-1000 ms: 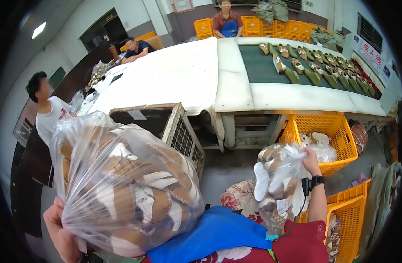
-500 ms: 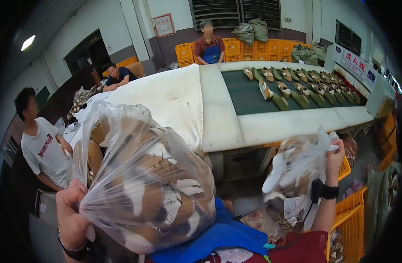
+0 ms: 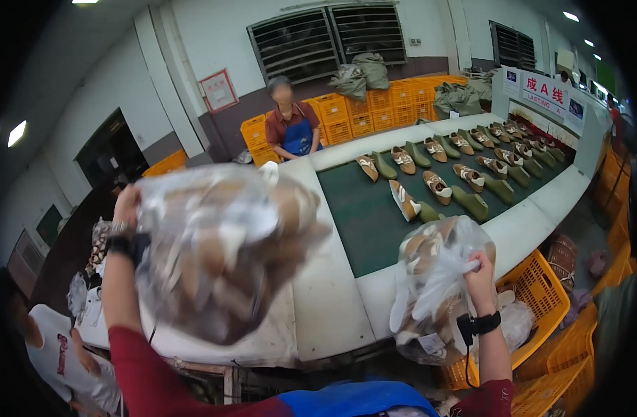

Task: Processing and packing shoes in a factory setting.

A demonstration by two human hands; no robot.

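My left hand (image 3: 127, 205) grips the gathered side of a large clear plastic bag (image 3: 224, 257), blurred by motion and full of brown and white shoe uppers. That bag hangs over the white tabletop (image 3: 325, 306). At the right, my right hand (image 3: 479, 278) is closed round the twisted neck of a smaller clear bag (image 3: 436, 306), also holding brown and white pieces, by the table's front edge. Beyond them, rows of brown and white shoes (image 3: 436, 186) and green shoe lasts (image 3: 470, 203) lie on a dark green belt (image 3: 363, 240).
A person in a blue apron (image 3: 294, 132) stands across the table. Another person in a white shirt (image 3: 68, 354) is at the lower left. A yellow crate (image 3: 537, 292) sits below my right hand. Stacked yellow crates (image 3: 374, 111) line the back wall, with green sacks (image 3: 370, 69) on top.
Both bags have risen and moved forward, the large one over the tabletop, the smaller one to the table's edge. The view has turned right, and my arms reach farther out.
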